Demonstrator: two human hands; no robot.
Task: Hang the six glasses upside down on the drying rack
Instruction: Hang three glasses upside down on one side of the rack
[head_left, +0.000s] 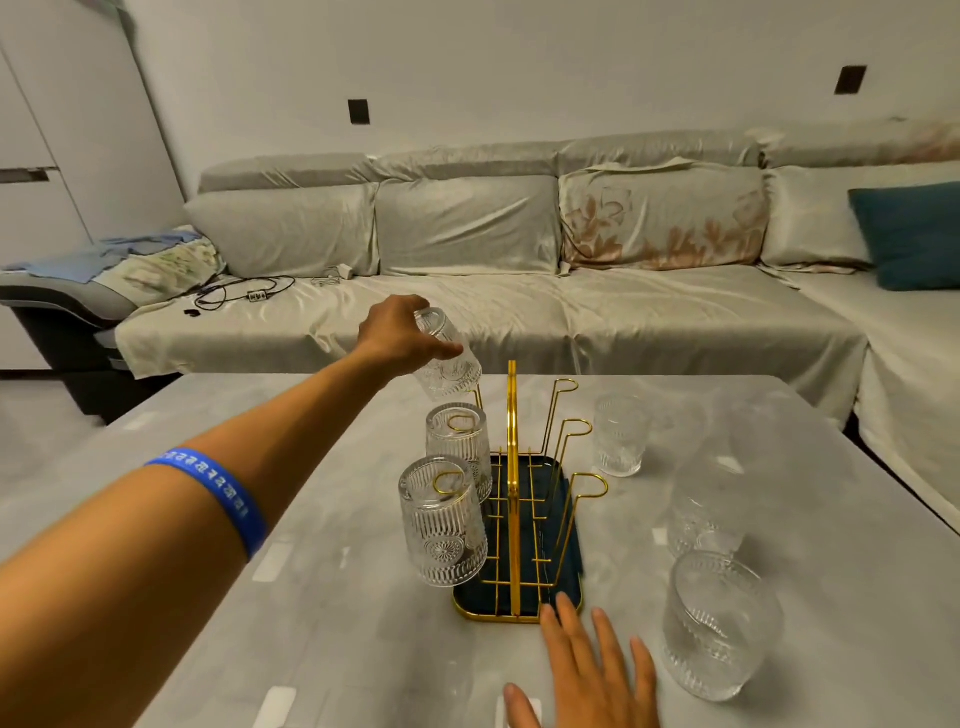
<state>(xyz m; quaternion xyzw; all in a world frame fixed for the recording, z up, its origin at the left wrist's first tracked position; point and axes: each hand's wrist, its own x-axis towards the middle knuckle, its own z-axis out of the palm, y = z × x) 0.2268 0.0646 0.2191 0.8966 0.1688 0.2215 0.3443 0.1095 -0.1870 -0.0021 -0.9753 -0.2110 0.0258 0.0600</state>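
hanging the third glass: left hand (397, 332) carries an inverted glass (449, 353) to the far left prong of the rack.
table (332, 597) leaves open room all round; the drying rack (514, 545) stands lengthwise away from the viewer, two hung glasses (457, 447) on its left prongs, three right prongs bare. held glass, fingers wrapped round its base, tilts mouth-down just above the far left prong (mostly hidden). right hand (587, 670), flat and empty, lies just beside the tray's near edge, nearer the three upright glasses (719, 623).
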